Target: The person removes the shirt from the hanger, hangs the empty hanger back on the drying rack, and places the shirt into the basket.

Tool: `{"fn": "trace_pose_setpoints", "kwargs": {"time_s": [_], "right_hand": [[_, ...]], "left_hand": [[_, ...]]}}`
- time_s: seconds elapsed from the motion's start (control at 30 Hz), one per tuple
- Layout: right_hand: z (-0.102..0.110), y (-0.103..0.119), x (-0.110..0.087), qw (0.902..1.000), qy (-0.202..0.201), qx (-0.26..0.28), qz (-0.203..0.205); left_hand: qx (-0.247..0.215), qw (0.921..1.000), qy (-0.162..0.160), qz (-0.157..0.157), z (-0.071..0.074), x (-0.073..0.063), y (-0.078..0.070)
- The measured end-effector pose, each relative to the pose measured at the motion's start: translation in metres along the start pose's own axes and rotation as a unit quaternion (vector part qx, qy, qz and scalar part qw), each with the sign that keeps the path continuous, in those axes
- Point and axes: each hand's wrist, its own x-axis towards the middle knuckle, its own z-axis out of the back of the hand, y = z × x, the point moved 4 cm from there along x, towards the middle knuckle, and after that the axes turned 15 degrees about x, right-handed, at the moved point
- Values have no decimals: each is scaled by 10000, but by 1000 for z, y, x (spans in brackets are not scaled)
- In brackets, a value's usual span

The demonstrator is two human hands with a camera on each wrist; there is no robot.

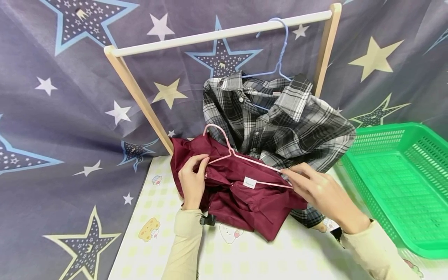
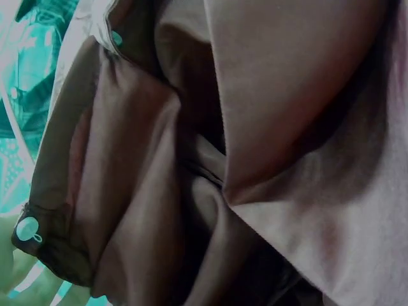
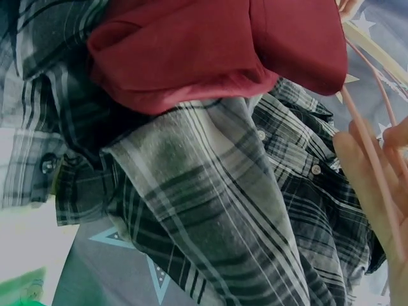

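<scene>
Before the star-patterned curtain [image 1: 80, 77], mid-frame, my left hand [image 1: 192, 181] pinches the maroon shirt [image 1: 259, 210], my right hand [image 1: 320, 190] the pink hanger [image 1: 230, 151]; spreading the shirt evenly, without tugging, seems wise

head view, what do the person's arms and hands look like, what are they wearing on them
The left hand and right hand are bare, with no gloves or rings showing. The left sleeve and right sleeve are plain pale cream. A black buckle-like fitting shows by the left cuff and a dark strap by the right one.
</scene>
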Motion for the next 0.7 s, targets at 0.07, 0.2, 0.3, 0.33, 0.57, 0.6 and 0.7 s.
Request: {"fn": "trace_pose_setpoints", "kwargs": {"time_s": [0.07, 0.2, 0.3, 0.33, 0.57, 0.6, 0.7], "right_hand": [[3, 1, -1, 10000, -24, -69, 39], [9, 3, -2, 10000, 9, -78, 20], [16, 6, -4, 9998, 69, -110, -117], [18, 6, -4, 9998, 65, -138, -136], [28, 7, -4, 9995, -126, -274, 91], [29, 7, -4, 9995, -131, -279, 94], [33, 7, -5, 9994, -131, -317, 70]], "left_hand": [[0, 10000, 42, 63, -3, 0, 2], [13, 9998, 105, 159, -8, 2, 5], [24, 9997, 141, 208, -11, 3, 6], [24, 9996, 149, 224, -12, 3, 7], [-55, 9987, 220, 447, -18, 2, 17], [-116, 9984, 235, 496, -19, 2, 18], [-335, 9974, 259, 583, -21, 3, 21]]}}
